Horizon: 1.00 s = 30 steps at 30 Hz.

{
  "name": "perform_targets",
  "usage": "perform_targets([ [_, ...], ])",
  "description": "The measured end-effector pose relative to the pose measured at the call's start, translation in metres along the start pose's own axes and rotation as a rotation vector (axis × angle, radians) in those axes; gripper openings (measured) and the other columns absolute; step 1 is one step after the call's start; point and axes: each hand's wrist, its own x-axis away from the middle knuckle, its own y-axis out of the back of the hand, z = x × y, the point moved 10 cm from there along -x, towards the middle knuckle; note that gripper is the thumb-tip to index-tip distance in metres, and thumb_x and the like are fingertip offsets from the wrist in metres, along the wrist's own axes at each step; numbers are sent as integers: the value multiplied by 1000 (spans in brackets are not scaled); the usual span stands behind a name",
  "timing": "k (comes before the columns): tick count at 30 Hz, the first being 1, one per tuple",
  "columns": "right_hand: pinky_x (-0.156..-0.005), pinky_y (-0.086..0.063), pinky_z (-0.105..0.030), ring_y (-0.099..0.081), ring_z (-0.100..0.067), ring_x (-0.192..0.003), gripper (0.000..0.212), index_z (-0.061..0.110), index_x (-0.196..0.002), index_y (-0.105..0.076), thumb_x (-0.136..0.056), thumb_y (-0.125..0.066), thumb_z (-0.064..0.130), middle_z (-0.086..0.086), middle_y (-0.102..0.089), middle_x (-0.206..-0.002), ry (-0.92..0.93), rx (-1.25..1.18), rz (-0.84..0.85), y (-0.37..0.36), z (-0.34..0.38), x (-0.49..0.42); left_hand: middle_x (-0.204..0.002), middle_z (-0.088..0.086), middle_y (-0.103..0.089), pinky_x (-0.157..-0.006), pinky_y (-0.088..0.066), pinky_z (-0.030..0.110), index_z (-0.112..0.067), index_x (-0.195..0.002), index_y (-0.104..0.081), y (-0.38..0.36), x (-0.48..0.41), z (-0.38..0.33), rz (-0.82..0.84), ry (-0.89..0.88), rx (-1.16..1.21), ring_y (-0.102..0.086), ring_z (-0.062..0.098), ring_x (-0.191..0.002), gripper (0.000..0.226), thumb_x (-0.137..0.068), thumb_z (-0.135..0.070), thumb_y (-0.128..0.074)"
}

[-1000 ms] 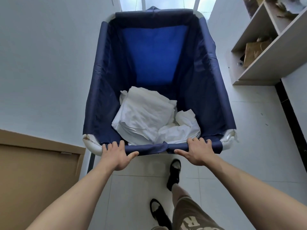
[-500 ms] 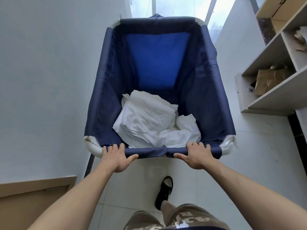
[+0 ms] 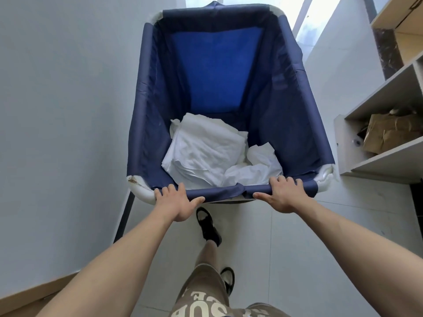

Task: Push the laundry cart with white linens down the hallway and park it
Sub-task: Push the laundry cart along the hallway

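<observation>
A laundry cart (image 3: 146,115) with a dark blue fabric liner on a white frame fills the middle of the view in front of me. Crumpled white linens (image 3: 206,156) lie at the bottom of it, toward the near side. My left hand (image 3: 177,202) grips the near rim close to its left corner. My right hand (image 3: 283,194) grips the same rim toward the right corner. Both arms are stretched out toward the cart.
A plain white wall (image 3: 57,99) runs close along the cart's left side. White shelving (image 3: 384,110) holding a crumpled brown paper bag (image 3: 389,131) stands to the right. The white tiled floor (image 3: 332,220) continues ahead toward a bright glass opening (image 3: 318,17). My sandalled feet step below the cart.
The cart has rolled forward along the hallway: the wooden door at the left has slipped back out of view and the shelving has come nearer on the right. Both hands keep their grip.
</observation>
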Motion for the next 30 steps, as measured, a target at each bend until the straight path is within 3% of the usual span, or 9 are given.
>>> perform_targets([
  [9,-107,-30,-50,-47,-28,-116,84,23,-119,-44,-78,-18,91,-3,-53,-126,13,34,-1,78,-23,-94,-144,17,-42,-118,-12,59,-15,-142,-34,75,-81,-26,25,4,25,-35,39,-137,91,-87,-85,-17],
  [14,-105,-29,-48,-47,-26,-112,89,26,-105,-41,-63,-4,95,0,-52,-118,26,21,-21,122,-29,-146,-143,17,-43,-117,-11,59,-16,-142,-34,116,-127,-34,45,-2,40,-35,38,-137,89,-87,-84,-17],
  [20,-106,-28,-48,-47,-26,-111,91,26,-105,-41,-62,-1,95,0,-52,-118,27,20,-57,167,-30,-204,-146,17,-41,-117,-13,59,-15,-144,-31,164,-178,-33,63,6,41,-33,37,-139,92,-87,-85,-17],
  [26,-108,-26,-49,-46,-28,-116,84,23,-114,-46,-77,-17,92,-2,-53,-124,43,23,-45,205,-27,-258,-146,16,-41,-116,-17,57,-14,-148,-28,209,-229,-30,57,26,16,-35,36,-138,97,-86,-86,-15],
  [30,-107,-28,-50,-47,-28,-116,85,22,-116,-48,-78,-18,92,-3,-54,-125,65,32,-58,237,-26,-296,-147,15,-41,-116,-18,56,-15,-149,-26,240,-263,-29,50,39,16,-35,35,-138,96,-86,-86,-16],
])
